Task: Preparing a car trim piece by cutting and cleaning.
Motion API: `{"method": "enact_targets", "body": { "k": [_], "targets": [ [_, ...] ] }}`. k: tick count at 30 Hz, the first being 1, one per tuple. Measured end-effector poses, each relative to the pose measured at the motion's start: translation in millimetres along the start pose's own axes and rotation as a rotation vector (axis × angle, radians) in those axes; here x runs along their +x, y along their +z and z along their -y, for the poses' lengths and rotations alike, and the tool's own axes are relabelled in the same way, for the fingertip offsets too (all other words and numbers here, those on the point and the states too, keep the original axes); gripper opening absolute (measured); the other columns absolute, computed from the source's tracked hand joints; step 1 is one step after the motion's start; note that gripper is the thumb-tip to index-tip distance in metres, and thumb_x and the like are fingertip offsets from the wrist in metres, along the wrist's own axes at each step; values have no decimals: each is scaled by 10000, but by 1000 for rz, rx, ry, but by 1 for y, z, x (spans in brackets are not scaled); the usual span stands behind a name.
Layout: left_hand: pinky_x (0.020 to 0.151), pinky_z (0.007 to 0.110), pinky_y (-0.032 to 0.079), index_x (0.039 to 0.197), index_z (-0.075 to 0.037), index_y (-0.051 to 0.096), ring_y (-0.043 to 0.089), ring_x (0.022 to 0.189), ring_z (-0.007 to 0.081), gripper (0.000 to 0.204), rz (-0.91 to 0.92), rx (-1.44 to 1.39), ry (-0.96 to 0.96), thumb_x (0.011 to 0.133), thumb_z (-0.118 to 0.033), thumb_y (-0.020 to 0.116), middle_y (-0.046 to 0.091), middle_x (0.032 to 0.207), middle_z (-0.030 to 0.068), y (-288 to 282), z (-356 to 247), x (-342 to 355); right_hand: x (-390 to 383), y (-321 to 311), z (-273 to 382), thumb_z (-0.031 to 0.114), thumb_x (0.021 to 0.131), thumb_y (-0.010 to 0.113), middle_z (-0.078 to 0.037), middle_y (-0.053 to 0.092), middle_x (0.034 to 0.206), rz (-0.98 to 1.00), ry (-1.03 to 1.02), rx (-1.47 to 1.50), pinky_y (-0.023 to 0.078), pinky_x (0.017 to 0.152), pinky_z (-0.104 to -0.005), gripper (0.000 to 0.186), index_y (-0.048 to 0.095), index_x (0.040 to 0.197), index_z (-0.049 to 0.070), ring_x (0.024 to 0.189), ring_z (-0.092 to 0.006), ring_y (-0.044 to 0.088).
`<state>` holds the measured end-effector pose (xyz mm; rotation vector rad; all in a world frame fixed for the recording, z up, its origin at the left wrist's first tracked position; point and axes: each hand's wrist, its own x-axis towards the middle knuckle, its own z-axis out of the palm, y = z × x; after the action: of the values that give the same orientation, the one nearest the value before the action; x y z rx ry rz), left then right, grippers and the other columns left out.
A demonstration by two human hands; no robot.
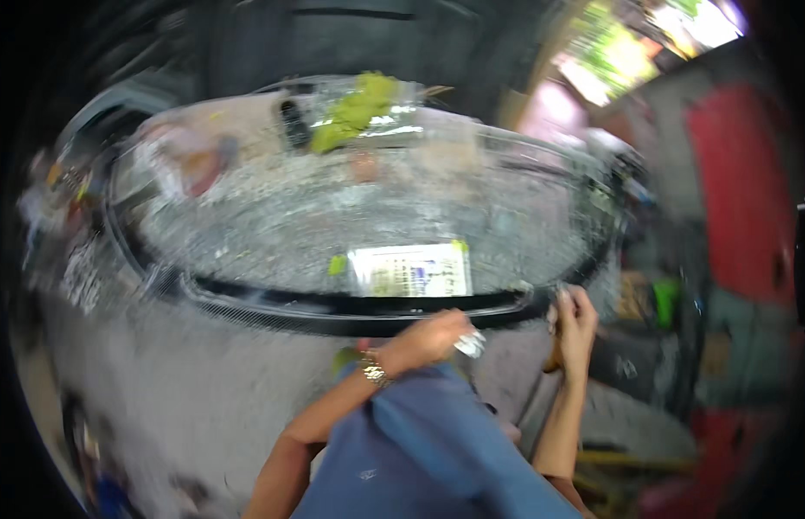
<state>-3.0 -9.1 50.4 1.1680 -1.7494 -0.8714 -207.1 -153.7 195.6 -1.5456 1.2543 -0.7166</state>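
Observation:
A long, curved black strip with a woven-looking surface (376, 327) runs along the near side of the table, its ends bending away from me. My left hand (433, 337), with a metal-banded watch (373, 368) at the wrist, is closed just at the strip's near edge. A small crumpled whitish piece (470, 344) sticks out from its fingers. My right hand (575, 320) is beside the strip's right part, fingers bent and drawn together. Something brown and narrow (553, 356) shows below that hand; blur hides whether the fingers hold it.
Behind the strip lies a printed white sheet (411, 270) with yellow-green tabs on a dusty, whitish tabletop (281, 216). Farther back are a yellow-green cloth or glove (359, 111) on clear plastic and a dark object (293, 124). A red panel (744, 199) stands at the right.

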Motion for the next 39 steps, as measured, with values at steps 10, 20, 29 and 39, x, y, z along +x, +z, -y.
{"method": "enact_targets", "body": {
  "k": [10, 20, 29, 39],
  "targets": [
    [882, 418, 488, 1144, -31, 678, 591, 998, 341, 274, 48, 183, -115, 876, 12, 637, 585, 1018, 142, 4, 37, 17, -75, -125, -126, 174, 1045, 554, -5, 586, 655, -362, 248, 150, 411, 464, -234, 158, 590, 925, 78, 480, -79, 501],
    [923, 434, 478, 1162, -15, 620, 567, 1049, 368, 298, -91, 351, 7, 865, -18, 645, 567, 1099, 168, 120, 21, 202, -74, -182, -230, 202, 1033, 583, 7, 556, 663, -343, 345, 183, 398, 466, -265, 168, 616, 961, 54, 529, -73, 510],
    [951, 428, 492, 1078, -48, 623, 578, 1109, 308, 273, 707, 155, 131, 806, -26, 626, 561, 1104, 123, 239, -23, 215, -32, -262, -268, 171, 1037, 558, -1, 574, 663, -329, 295, 210, 393, 456, -256, 158, 629, 951, 59, 511, -71, 513],
    [863, 366, 489, 1092, -48, 667, 595, 1015, 255, 251, 799, 583, -189, 861, -78, 573, 584, 1125, 116, 153, -44, 189, 45, -316, -257, 184, 1044, 555, -5, 562, 664, -191, 325, 246, 383, 475, -242, 154, 608, 987, 51, 515, -71, 492]
  ]
}}
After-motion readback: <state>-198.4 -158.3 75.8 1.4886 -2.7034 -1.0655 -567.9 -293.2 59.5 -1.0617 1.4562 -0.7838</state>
